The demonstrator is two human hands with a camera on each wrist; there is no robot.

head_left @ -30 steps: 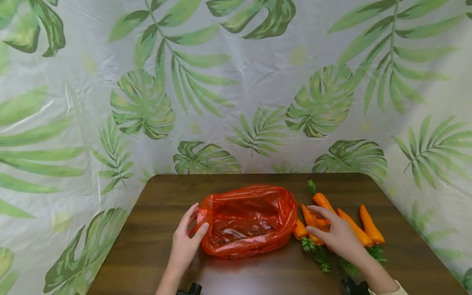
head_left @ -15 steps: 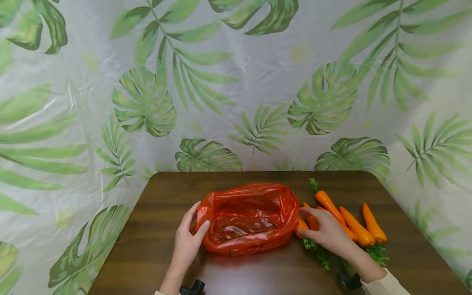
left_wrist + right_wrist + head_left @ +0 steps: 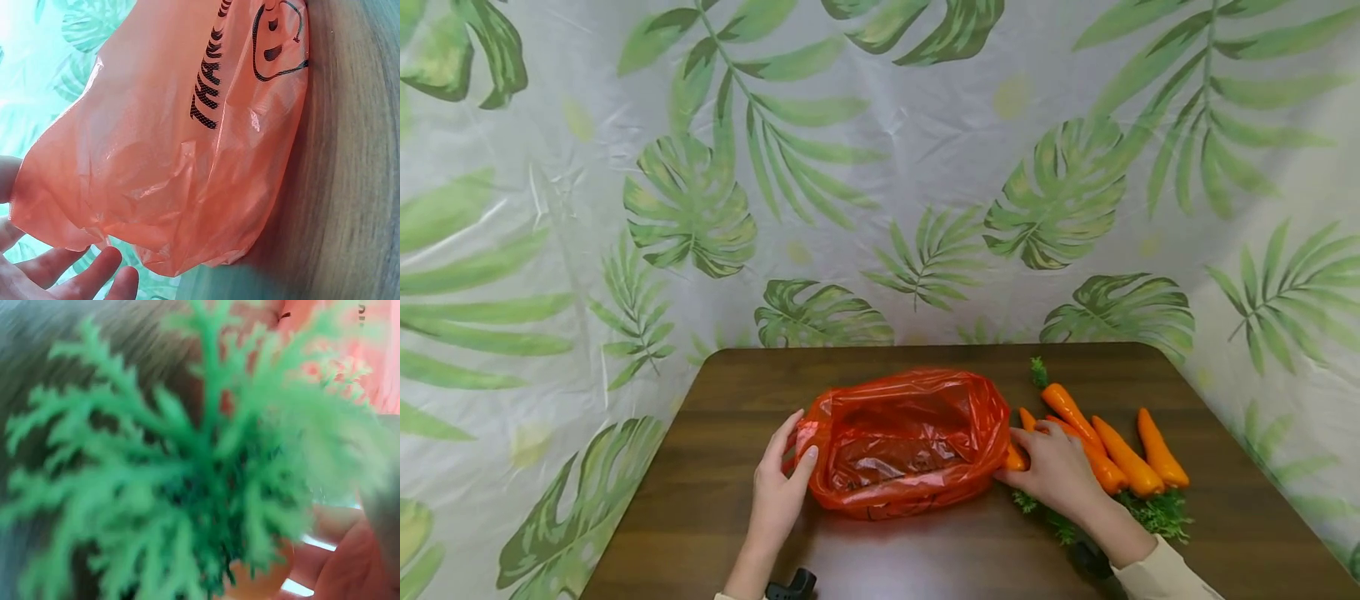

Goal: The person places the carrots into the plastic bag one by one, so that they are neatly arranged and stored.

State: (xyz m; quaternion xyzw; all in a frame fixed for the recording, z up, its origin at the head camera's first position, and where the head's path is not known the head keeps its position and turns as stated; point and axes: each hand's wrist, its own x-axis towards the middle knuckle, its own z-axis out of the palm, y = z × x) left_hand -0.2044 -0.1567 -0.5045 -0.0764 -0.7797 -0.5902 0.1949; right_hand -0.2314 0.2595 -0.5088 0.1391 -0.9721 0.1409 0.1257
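A red plastic bag [image 3: 898, 504] stands on the table with its mouth spread wide. At its left end my left hand [image 3: 775, 492] holds the rim, thumb in front and fingers behind; the left wrist view shows the fingertips [image 3: 109, 259] at the bag's crumpled edge. My right hand [image 3: 1063, 475] grips an orange carrot [image 3: 1017, 457] beside the bag's right end, thumb on the near side and fingers on the far side. Most of that carrot is hidden. In the right wrist view, green leaves [image 3: 206, 462] blur across the foreground, with curled fingers behind them.
Several more carrots with leafy green tops lie right of the bag, among them one at the far right [image 3: 1161, 450] and one beside it [image 3: 1127, 458]. The brown wooden table [image 3: 737, 392] ends at a leaf-patterned sheet [image 3: 925, 167]. Black straps circle the wrists.
My right hand has moved left and down from above the carrots to the one nearest the bag, and its fingers have closed round it. The left hand stays at the bag's rim.
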